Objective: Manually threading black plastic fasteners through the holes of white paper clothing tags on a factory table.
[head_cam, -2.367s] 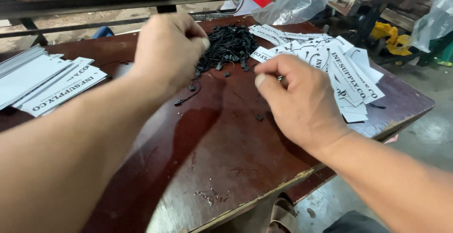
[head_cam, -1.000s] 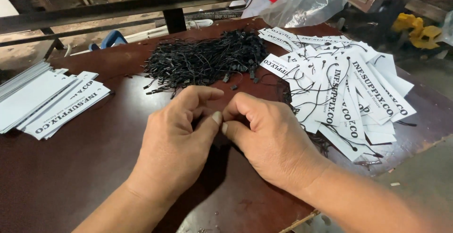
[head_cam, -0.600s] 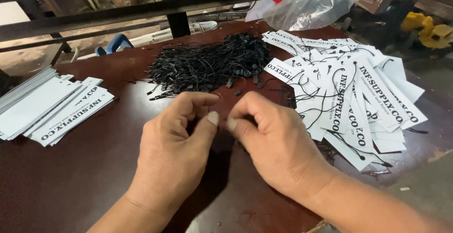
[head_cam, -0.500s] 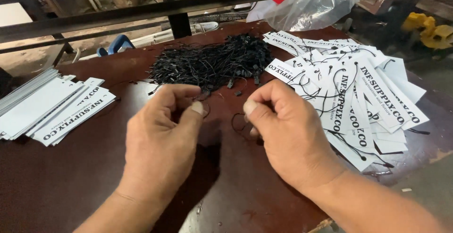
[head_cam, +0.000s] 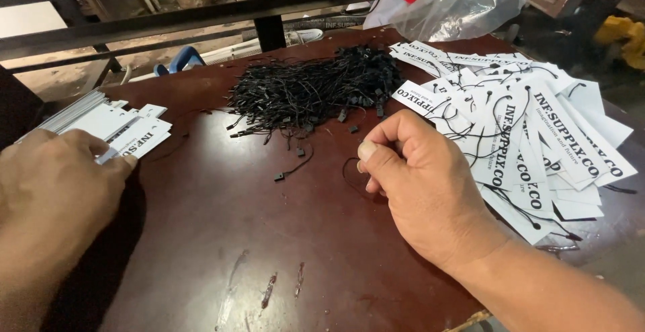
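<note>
My right hand (head_cam: 430, 191) is curled, thumb pinched against forefinger on a thin black string loop (head_cam: 351, 174) that hangs just off the fingertips, touching the desk (head_cam: 222, 238). Fingers nearly shut; only the cord is between them. Wrist low, forearm coming in from the lower right, knuckles up.

My left hand (head_cam: 57, 191) is flat-ish, palm down, fingertips touching the near edge of the stack of unstrung white tags (head_cam: 111, 127) at the left edge of the desk. Fingers loosely closed together, not gripping anything I can see; whether a tag is caught under the fingertips I cannot tell.

My take on doing it cleanly: peel just one tag off the top of the stack with the left, thumb sliding it free so two don't come together. Keep the right-hand pinch close to the cord's end so it stays stiff enough to aim at the tag's hole. Bring both to the middle of the desk, clear of the pile of black strings (head_cam: 316, 90) at the back, which sheds loose pieces (head_cam: 295, 164) that snag.

Finished strung tags (head_cam: 531, 144) sit fanned out just beside my right hand; keep the loop off their cords.
</note>
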